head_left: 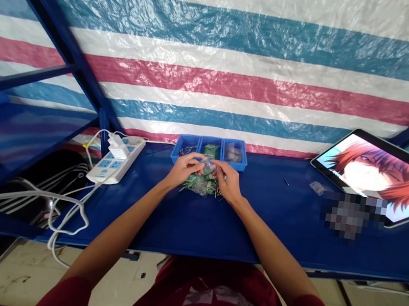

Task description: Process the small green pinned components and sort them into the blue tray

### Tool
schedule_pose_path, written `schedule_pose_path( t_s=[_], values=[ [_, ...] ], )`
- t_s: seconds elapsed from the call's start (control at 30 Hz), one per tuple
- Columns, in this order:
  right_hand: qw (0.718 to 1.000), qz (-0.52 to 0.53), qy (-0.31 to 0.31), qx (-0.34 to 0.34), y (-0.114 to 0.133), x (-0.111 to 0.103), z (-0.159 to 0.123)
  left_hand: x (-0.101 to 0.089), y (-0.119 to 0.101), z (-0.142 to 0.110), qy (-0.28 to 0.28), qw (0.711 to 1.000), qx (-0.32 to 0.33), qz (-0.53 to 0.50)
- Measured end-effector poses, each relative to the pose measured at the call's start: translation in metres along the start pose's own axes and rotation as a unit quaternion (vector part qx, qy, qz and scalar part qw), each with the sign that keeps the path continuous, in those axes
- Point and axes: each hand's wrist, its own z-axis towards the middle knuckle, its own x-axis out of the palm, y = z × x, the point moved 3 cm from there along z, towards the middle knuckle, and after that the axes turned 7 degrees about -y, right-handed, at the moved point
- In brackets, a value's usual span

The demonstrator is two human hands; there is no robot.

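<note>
the left hand (187, 169) and right hand (228, 181) pinch a clear plastic bag (208, 164) between them, fingers closed on it. it is above a pile of green and metal pieces (199, 185) on the blue table (192, 228), just in front of three blue bins (211, 149).

On the table (184, 232), I list: at the back, before the plastic sheet (238, 86), three adjoining bins, left (175, 144), middle (212, 139) and right (236, 167), with a pile of packets and thin parts (199, 186) in front. To the left, I enter a power strip (106, 173) bearing an adapter (118, 149); to the right, a tilted screen (372, 174), a small bag (317, 188) just beside its left end, and a small pin (286, 182) between bag and bins.
</note>
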Motion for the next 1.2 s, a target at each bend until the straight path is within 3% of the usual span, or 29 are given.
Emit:
schedule_pose_path(
  t_s=[0.17, 0.37, 0.47, 0.7, 0.83, 1.07, 1.2],
  values=[
    [0.998, -0.027, -0.011, -0.055, 0.0033, -0.0012, 0.0023, -0.0002, 0.0001, 0.0005, 0.013, 0.999, -0.023, -0.037],
    [0.999, -0.016, -0.022, 0.021, -0.0046, 0.0012, 0.0032, -0.0013, -0.0023, 0.0033, -0.011, 0.999, 0.037, 0.014],
    [0.998, 0.007, -0.023, 0.053, -0.0063, 0.0021, 0.0018, -0.0006, -0.0002, 0.0031, 0.001, 0.999, 0.029, 0.037],
    [1.0, 0.017, 0.007, 0.0, -0.0013, 0.0021, 0.0013, -0.002, 0.0017, 0.0013, -0.01, 1.0, -0.009, -0.01],
    [0.999, -0.032, -0.017, -0.029, -0.0025, 0.0005, 0.0024, -0.0001, 0.001, 0.0021, 0.016, 1.0, -0.015, 0.001],
    [0.999, -0.016, -0.038, -0.005, -0.0043, 0.0008, 0.0029, 0.0007, -0.0011, 0.0005, -0.017, 0.997, 0.056, 0.048],
    [0.999, 0.001, -0.023, 0.023, -0.0055, 0.0018, 0.0009, 0.0024, -0.0006, -0.0014, -0.004, 0.998, 0.027, 0.051]
  ],
)
